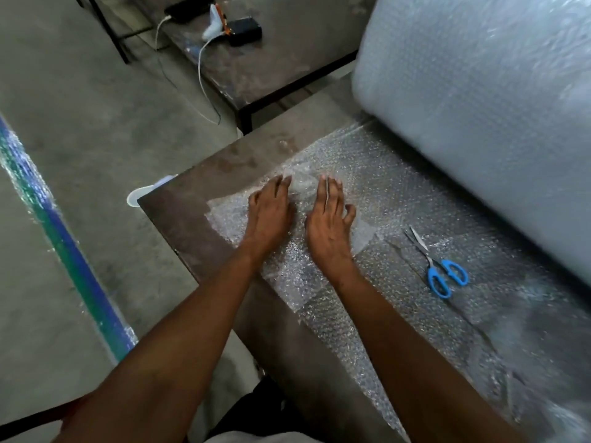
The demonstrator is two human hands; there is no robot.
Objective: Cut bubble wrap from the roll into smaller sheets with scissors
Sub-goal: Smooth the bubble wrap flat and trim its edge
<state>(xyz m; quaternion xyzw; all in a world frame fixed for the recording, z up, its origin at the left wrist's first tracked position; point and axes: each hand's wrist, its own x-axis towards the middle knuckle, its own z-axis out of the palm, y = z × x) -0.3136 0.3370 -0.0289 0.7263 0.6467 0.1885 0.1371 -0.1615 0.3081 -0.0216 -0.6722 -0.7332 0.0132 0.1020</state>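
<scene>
Dark worn table, dimpled bubble wrap, flat hands

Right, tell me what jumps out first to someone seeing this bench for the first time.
Both hands draw the eye first: the left hand and right hand lie flat, side by side, pressing a bubble wrap sheet near the table's corner. Next come the blue-handled scissors, lying untouched on the wrap to the right of the hands. Behind them the huge bubble wrap roll fills the upper right.
</scene>
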